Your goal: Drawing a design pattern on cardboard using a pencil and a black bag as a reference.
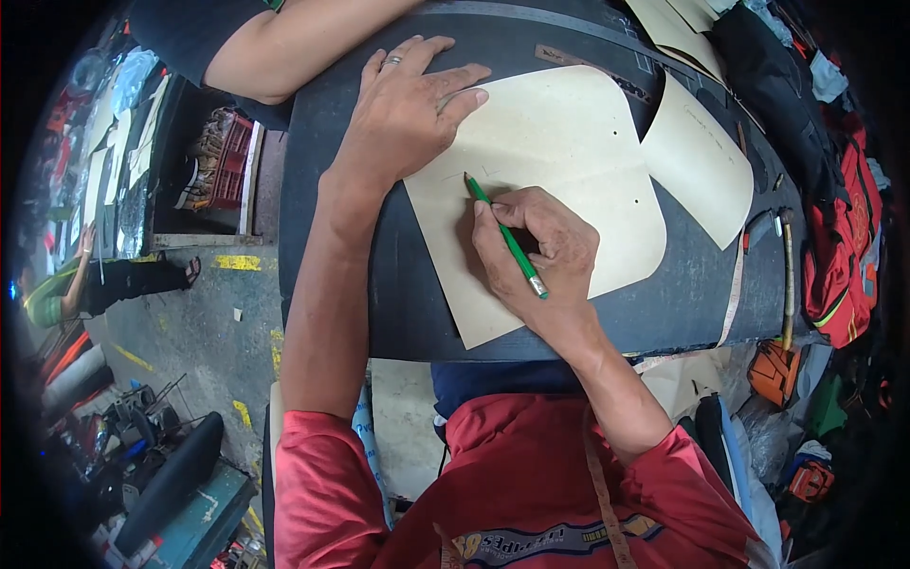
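Note:
A cream-coloured card pattern piece (559, 123) with rounded right corners and two small dark holes lies on the black tabletop (393, 294). My right hand (545, 247) grips a green pencil (512, 237), its tip touching the card near faint pencil marks. My left hand (408, 104), with a ring on one finger, rests over the card's upper left edge, fingers spread and thumb on the card. It holds nothing.
A second curved card piece (700, 161) overlaps the right side. Beyond lie a brown strip (569, 64) and a long metal ruler (569, 21). A hammer (787, 275) and a measuring tape (735, 284) lie at the right edge. Another person's arm (294, 47) leans in at the far left.

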Tool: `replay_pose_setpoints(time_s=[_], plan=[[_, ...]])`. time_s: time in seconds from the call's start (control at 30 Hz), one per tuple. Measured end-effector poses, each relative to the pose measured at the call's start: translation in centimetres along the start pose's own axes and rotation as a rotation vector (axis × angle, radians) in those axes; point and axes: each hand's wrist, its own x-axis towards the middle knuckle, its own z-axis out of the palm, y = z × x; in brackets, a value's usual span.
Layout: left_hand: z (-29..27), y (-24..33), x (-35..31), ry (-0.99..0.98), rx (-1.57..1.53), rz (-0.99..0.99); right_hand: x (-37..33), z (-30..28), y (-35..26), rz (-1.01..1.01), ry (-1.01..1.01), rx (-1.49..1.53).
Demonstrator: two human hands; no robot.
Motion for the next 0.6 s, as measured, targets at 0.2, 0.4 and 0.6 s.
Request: replay_pose_setpoints(time_s=[0.2, 0.4, 0.6], plan=[[0.10, -0.03, -0.06, -0.014, -0.015, -0.026, -0.09, -0.10, -0.15, 0.038, 0.039, -0.007], [0.13, -0.03, -0.05, -0.024, -0.025, -0.048, -0.16, -0.19, -0.14, 0.079, 0.047, -0.022], [0.48, -0.28, -0.16, -0.001, -0.015, -0.034, -0.19, -0.09, 0.07, 0.085, 0.063, -0.001]])
